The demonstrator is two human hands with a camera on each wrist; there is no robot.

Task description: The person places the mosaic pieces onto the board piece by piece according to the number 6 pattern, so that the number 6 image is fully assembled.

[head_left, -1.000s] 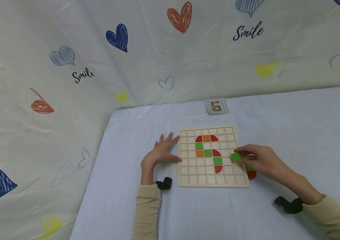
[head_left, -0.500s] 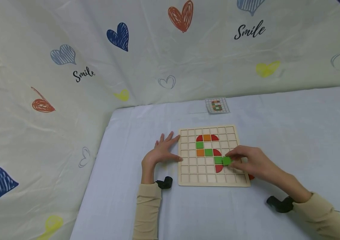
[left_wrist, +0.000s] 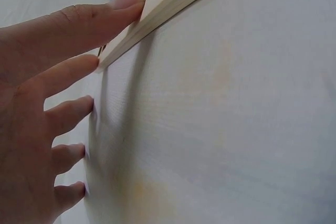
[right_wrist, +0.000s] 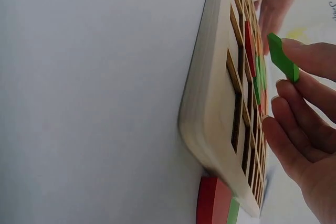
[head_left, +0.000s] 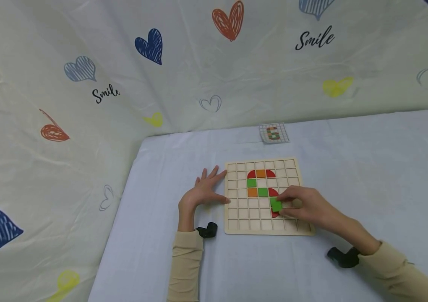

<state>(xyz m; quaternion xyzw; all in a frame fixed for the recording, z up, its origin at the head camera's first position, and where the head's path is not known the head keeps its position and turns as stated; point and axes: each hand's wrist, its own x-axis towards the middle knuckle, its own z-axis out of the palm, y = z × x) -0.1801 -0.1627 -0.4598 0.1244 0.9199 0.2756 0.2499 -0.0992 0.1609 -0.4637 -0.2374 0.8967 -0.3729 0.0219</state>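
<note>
My right hand (head_left: 306, 204) pinches a green square tile (right_wrist: 284, 59) between thumb and fingers, close over the wooden grid board (head_left: 238, 214). In the head view the tile overlaps a green tile in the board and partly hides the red quarter-round tile (head_left: 275, 213) below it. Red, orange and green tiles form a curved pattern in the grid, among them an orange tile (head_left: 252, 192). My left hand (head_left: 202, 191) is spread at the board's left edge, its thumb on the rim and the index fingertip at the side, as the left wrist view shows.
A small card (head_left: 274, 133) printed with a grid and coloured pattern lies behind the board. By the board's right edge, a red block (right_wrist: 213, 200) and a green one sit on the white cloth (head_left: 161, 180). A curtain with hearts hangs behind.
My right hand has moved left with the green tile, from the board's right edge to over the tile pattern. The left hand has stayed at the board's edge.
</note>
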